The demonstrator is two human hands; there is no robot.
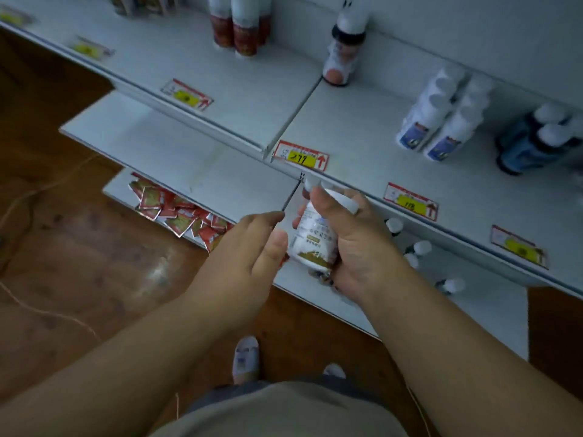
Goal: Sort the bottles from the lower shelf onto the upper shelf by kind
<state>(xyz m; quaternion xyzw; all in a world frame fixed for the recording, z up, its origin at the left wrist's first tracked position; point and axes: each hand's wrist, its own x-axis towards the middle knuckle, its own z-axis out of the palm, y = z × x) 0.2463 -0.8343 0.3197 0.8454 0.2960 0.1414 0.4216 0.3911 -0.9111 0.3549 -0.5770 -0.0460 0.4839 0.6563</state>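
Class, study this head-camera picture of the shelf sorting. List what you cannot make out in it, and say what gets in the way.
Head view only:
- Bottle in the right hand: label print too small and blurred to read; fingers cover its cap.
- Left hand: whether its thumb touches the bottle is unclear.
- Loose bottles on the lower shelf: partly hidden under the upper shelf; kinds unclear.
- Dark blue bottles: cut off by the right edge.

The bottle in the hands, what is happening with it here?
A person is sorting. The right hand grips a white bottle with a gold label, and the left hand touches its side with the thumb. Several groups of bottles already stand on the upper shelf; a few small bottles remain on the lower shelf.
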